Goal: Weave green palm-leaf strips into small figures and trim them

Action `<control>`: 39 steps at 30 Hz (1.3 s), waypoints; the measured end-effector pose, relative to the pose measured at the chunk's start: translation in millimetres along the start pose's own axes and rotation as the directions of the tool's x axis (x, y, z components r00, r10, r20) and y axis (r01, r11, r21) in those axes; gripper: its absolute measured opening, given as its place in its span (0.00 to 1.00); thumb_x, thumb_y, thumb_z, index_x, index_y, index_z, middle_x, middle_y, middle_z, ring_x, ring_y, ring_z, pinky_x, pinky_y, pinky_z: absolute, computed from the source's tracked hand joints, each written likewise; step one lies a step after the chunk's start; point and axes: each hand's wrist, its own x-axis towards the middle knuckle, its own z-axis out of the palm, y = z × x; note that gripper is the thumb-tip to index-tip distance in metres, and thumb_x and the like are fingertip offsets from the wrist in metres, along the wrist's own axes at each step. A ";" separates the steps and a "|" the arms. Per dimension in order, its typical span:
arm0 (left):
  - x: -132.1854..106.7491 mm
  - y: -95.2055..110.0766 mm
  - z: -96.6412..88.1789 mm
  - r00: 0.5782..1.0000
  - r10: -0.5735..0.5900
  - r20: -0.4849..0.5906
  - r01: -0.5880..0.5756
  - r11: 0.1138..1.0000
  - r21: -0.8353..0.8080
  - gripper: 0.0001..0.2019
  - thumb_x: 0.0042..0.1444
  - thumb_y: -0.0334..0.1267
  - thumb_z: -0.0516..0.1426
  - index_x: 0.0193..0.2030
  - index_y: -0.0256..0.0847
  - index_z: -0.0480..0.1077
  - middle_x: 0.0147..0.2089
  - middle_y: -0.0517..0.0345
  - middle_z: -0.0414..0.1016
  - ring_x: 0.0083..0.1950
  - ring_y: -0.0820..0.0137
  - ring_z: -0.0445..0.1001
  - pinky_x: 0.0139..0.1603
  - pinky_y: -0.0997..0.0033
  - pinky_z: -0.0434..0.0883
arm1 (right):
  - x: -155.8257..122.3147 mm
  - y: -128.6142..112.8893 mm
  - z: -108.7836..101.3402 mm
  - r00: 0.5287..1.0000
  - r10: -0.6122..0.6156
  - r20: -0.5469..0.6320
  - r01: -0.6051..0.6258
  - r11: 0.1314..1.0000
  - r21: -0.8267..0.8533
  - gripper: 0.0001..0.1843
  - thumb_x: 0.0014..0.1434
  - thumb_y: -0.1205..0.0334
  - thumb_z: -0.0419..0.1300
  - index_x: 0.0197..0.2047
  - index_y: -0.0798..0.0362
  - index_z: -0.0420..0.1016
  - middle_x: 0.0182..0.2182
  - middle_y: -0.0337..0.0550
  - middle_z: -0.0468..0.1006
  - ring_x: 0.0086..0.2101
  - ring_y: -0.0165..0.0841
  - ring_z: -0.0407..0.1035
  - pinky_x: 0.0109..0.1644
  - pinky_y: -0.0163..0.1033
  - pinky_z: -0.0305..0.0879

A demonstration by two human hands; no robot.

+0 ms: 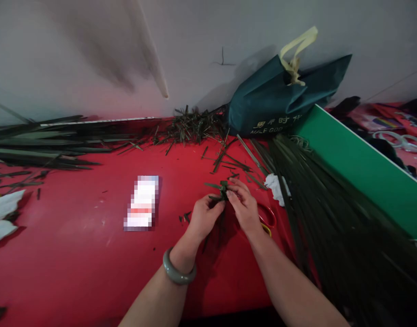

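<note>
Between my two hands is a small woven piece of dark green leaf strips (223, 187), with loose strip ends sticking out and hanging below. My left hand (204, 215), a bangle (177, 271) on its wrist, pinches the piece from the left with thumb and fingers. From the right, my right hand (243, 202) holds its upper part between thumb and fingertips. Scissors with red and yellow handles (268, 216) lie partly hidden behind my right wrist. Short leaf scraps (185, 217) rest on the red table just left of the piece.
A lit phone (142, 202), blurred out, lies on the red table (75, 254). Long leaf strips (331, 218) fill the right side beside a green panel (361, 172). Cut scraps (195, 126) pile near the wall by a dark teal bag (259, 100). More leaves (41, 141) lie far left. Crumpled tissue (275, 188) sits right.
</note>
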 end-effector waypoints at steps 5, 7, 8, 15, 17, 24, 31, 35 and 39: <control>-0.7 -0.7 1.1 0.999 0.013 0.036 -0.015 0.998 0.059 0.08 0.48 0.38 0.54 0.31 0.36 0.69 0.30 0.56 0.73 0.33 0.71 0.70 0.37 0.71 0.66 | 1.4 2.2 -1.3 0.999 0.016 0.028 -0.016 1.000 -0.027 0.08 0.50 0.59 0.57 0.34 0.52 0.71 0.43 0.47 0.70 0.46 0.37 0.63 0.51 0.45 0.58; -1.3 -0.2 1.6 0.999 0.048 0.016 -0.049 0.996 0.079 0.08 0.48 0.37 0.54 0.34 0.36 0.68 0.32 0.55 0.72 0.35 0.71 0.70 0.39 0.70 0.66 | 1.2 3.4 -0.7 0.999 0.050 0.019 -0.051 0.998 0.029 0.07 0.49 0.59 0.57 0.32 0.52 0.71 0.42 0.46 0.70 0.45 0.36 0.64 0.50 0.44 0.59; -1.7 0.2 1.8 0.997 0.070 -0.012 -0.069 0.994 0.089 0.09 0.48 0.37 0.54 0.35 0.37 0.67 0.33 0.55 0.72 0.35 0.71 0.70 0.39 0.70 0.66 | 0.8 3.8 -0.2 0.997 0.070 0.021 -0.071 0.996 0.061 0.07 0.49 0.59 0.57 0.31 0.52 0.71 0.42 0.46 0.70 0.45 0.36 0.64 0.49 0.44 0.60; -5.5 1.9 2.6 0.961 0.216 -0.171 -0.173 0.957 0.234 0.23 0.48 0.35 0.54 0.52 0.39 0.55 0.39 0.54 0.72 0.40 0.71 0.70 0.42 0.69 0.67 | -2.0 4.7 4.4 0.982 0.171 0.077 -0.182 0.970 0.162 0.09 0.49 0.57 0.58 0.32 0.53 0.71 0.41 0.45 0.70 0.38 0.34 0.67 0.41 0.40 0.64; -7.4 2.3 2.7 0.957 0.230 -0.176 -0.175 0.944 0.281 0.28 0.48 0.36 0.54 0.57 0.40 0.50 0.40 0.53 0.72 0.41 0.71 0.71 0.42 0.69 0.67 | -2.3 5.5 5.1 0.980 0.181 0.077 -0.192 0.963 0.187 0.09 0.48 0.57 0.58 0.32 0.53 0.71 0.40 0.45 0.71 0.37 0.33 0.67 0.40 0.39 0.64; -11.6 4.5 1.8 0.954 0.236 -0.184 -0.165 0.929 0.332 0.32 0.48 0.36 0.55 0.60 0.41 0.49 0.42 0.52 0.73 0.39 0.69 0.72 0.42 0.68 0.67 | -2.7 6.1 4.1 0.980 0.174 0.099 -0.189 0.966 0.175 0.10 0.50 0.57 0.57 0.34 0.53 0.70 0.39 0.45 0.71 0.39 0.35 0.67 0.43 0.41 0.63; -3.1 6.4 1.7 0.985 0.132 -0.114 -0.119 0.987 0.112 0.16 0.48 0.36 0.54 0.45 0.38 0.67 0.41 0.53 0.73 0.42 0.69 0.71 0.45 0.68 0.66 | -3.6 0.9 3.8 0.988 0.110 0.110 -0.128 0.978 0.164 0.07 0.52 0.59 0.55 0.33 0.52 0.71 0.39 0.43 0.71 0.41 0.35 0.65 0.48 0.43 0.60; -0.8 7.6 0.9 0.989 0.081 -0.121 -0.082 0.997 -0.008 0.13 0.47 0.35 0.55 0.41 0.37 0.69 0.39 0.54 0.73 0.41 0.70 0.70 0.46 0.69 0.66 | -4.5 -0.7 5.1 0.990 0.079 0.115 -0.095 0.985 0.143 0.08 0.53 0.59 0.54 0.33 0.51 0.72 0.39 0.43 0.72 0.43 0.35 0.65 0.50 0.43 0.58; -1.5 6.8 -0.4 0.991 0.050 -0.120 -0.059 0.996 -0.068 0.13 0.46 0.35 0.56 0.40 0.36 0.70 0.38 0.53 0.73 0.40 0.70 0.70 0.46 0.68 0.66 | -4.1 0.7 6.2 0.987 0.086 0.137 -0.107 0.982 0.156 0.08 0.53 0.59 0.54 0.32 0.51 0.72 0.39 0.43 0.72 0.43 0.35 0.64 0.51 0.43 0.58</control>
